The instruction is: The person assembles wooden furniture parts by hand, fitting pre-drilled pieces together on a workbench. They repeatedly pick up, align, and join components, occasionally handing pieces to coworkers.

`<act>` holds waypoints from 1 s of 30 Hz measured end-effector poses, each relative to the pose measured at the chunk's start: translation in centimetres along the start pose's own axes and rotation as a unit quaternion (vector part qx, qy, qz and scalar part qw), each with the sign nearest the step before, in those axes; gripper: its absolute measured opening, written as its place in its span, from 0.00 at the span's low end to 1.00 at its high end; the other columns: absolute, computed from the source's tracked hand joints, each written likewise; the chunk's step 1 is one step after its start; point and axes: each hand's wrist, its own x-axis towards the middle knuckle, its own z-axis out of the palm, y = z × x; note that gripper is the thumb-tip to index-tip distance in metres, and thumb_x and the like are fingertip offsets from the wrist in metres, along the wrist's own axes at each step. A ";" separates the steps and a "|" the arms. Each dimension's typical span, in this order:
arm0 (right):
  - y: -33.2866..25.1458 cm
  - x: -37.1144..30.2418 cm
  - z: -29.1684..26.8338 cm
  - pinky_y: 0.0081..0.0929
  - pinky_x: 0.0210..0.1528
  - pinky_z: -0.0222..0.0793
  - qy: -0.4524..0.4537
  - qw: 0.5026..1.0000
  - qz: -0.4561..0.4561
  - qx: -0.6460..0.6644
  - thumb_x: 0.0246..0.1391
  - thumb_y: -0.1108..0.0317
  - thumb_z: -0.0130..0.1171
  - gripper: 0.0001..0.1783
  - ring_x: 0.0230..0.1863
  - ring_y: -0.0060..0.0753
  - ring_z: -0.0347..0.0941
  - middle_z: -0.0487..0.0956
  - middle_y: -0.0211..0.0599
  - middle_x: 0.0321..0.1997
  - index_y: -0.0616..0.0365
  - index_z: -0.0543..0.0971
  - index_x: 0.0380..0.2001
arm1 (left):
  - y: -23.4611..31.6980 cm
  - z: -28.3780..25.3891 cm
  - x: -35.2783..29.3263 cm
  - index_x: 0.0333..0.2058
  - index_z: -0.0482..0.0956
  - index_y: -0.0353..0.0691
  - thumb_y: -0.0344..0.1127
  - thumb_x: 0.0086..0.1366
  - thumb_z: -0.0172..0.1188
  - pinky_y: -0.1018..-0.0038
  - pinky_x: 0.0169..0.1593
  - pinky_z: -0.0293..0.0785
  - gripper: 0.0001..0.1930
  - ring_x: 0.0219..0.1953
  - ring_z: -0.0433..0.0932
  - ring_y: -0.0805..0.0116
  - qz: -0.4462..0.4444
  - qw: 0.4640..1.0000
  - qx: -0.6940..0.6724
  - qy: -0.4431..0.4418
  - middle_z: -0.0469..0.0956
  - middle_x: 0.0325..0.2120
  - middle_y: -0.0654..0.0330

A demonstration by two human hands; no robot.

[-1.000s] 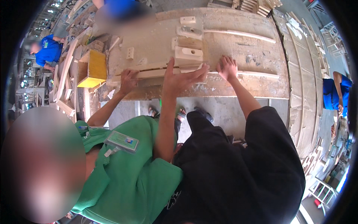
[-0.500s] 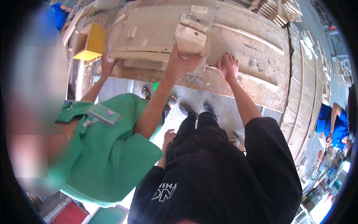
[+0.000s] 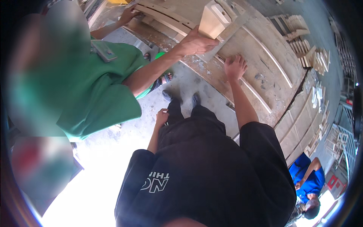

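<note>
My right hand rests on the workbench near its front edge, fingers slightly bent and apart. A thin wooden strip runs beneath it and shows on both sides. By my thigh hangs my left hand, loosely open, with nothing visible in it; part of its fingers is hidden. On my left, a co-worker in green has one hand at the base of a pale tapered wooden block with a slot in its top. The co-worker's other hand touches the far end of a wooden rail.
A second thin strip lies farther back on the bench. Slatted wooden pieces are stacked beyond it. Right of the bench stands a paper-covered surface. A person in blue is at the far right. The co-worker's body stands close on my left.
The view has turned and shifted, so the bench appears tilted and the yellow box nearly leaves the picture. My right hand stays on the strip; my left remains by my thigh.
</note>
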 end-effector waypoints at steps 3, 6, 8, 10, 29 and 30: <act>0.2 0.0 0.1 0.48 0.55 0.61 0.008 1.000 -0.001 0.000 0.46 0.51 0.57 0.26 0.55 0.49 0.68 0.75 0.44 0.53 0.56 0.74 0.45 | 0.1 0.5 0.1 0.42 0.81 0.42 0.33 0.53 0.59 0.67 0.37 0.76 0.16 0.32 0.82 0.62 0.049 0.997 0.013 0.051 0.82 0.26 0.53; -0.2 0.1 -0.2 0.48 0.56 0.61 0.018 1.000 0.000 0.000 0.46 0.51 0.58 0.26 0.55 0.48 0.68 0.75 0.43 0.53 0.56 0.75 0.45 | 0.9 1.6 0.3 0.44 0.81 0.46 0.37 0.55 0.58 0.63 0.43 0.77 0.16 0.38 0.83 0.56 0.050 0.998 -0.039 0.003 0.83 0.30 0.50; -0.3 0.1 -0.3 0.48 0.56 0.62 0.023 1.000 0.001 0.010 0.46 0.52 0.59 0.25 0.56 0.48 0.68 0.75 0.42 0.53 0.56 0.76 0.45 | 1.5 2.1 0.2 0.44 0.81 0.47 0.39 0.54 0.60 0.64 0.43 0.77 0.17 0.38 0.83 0.58 0.040 0.994 -0.073 -0.074 0.83 0.32 0.51; -0.3 0.1 -0.2 0.48 0.56 0.63 0.029 0.999 -0.004 0.025 0.46 0.52 0.59 0.24 0.55 0.49 0.68 0.75 0.43 0.53 0.56 0.76 0.44 | 1.8 2.5 0.0 0.44 0.81 0.47 0.39 0.54 0.61 0.65 0.43 0.77 0.17 0.37 0.83 0.59 0.033 0.989 -0.076 -0.125 0.83 0.32 0.52; -0.9 0.2 -0.3 0.48 0.57 0.60 -0.007 1.000 0.016 -0.010 0.47 0.54 0.57 0.24 0.56 0.50 0.67 0.75 0.45 0.53 0.56 0.74 0.45 | 3.3 1.3 0.2 0.41 0.82 0.41 0.35 0.51 0.59 0.66 0.39 0.78 0.17 0.31 0.83 0.61 0.024 0.995 -0.067 -0.076 0.83 0.25 0.53; -0.8 0.3 -0.5 0.48 0.57 0.61 -0.008 1.000 0.014 -0.007 0.47 0.54 0.57 0.24 0.56 0.49 0.68 0.75 0.45 0.53 0.56 0.75 0.45 | 3.4 1.5 0.1 0.41 0.82 0.42 0.35 0.51 0.59 0.66 0.40 0.78 0.17 0.31 0.83 0.60 0.037 0.996 -0.048 -0.071 0.83 0.26 0.53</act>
